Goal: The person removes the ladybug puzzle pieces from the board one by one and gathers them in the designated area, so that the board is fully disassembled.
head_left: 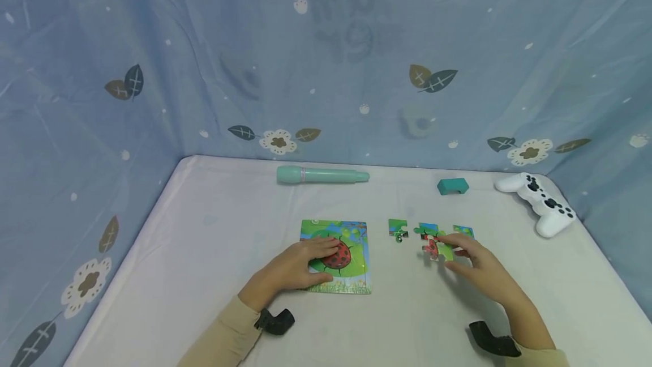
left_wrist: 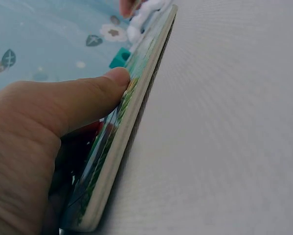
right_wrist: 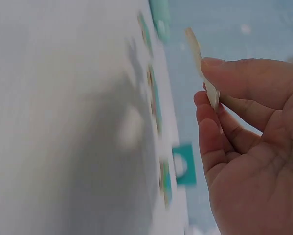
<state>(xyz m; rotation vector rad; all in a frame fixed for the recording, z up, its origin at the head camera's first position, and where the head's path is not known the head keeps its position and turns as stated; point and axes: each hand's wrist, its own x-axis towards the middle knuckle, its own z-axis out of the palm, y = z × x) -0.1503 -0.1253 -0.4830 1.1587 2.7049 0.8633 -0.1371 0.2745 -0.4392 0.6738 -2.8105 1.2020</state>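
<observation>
A square ladybug puzzle (head_left: pixel 351 271) lies flat on the table. My left hand (head_left: pixel 297 262) rests on its left part, fingers stretched over the ladybug. In the left wrist view the thumb (left_wrist: pixel 87 95) lies across the top of the puzzle near its pale edge (left_wrist: pixel 122 156). My right hand (head_left: pixel 479 262) pinches a puzzle piece (head_left: pixel 440 251), red and green on its face, above the table. Seen edge-on in the right wrist view, that piece (right_wrist: pixel 212 93) is between thumb and fingers. Loose puzzle pieces lie behind it: one at left (head_left: pixel 397 228), one in the middle (head_left: pixel 428 227), one at right (head_left: pixel 464 231).
Toward the back of the white table (head_left: pixel 214 231) lies a mint-green microphone-shaped object (head_left: pixel 321 175). A teal arch block (head_left: pixel 453 186) sits back right, with a white game controller (head_left: pixel 540 203) near the right edge. Blue patterned cloth (head_left: pixel 326 61) hangs behind and at both sides.
</observation>
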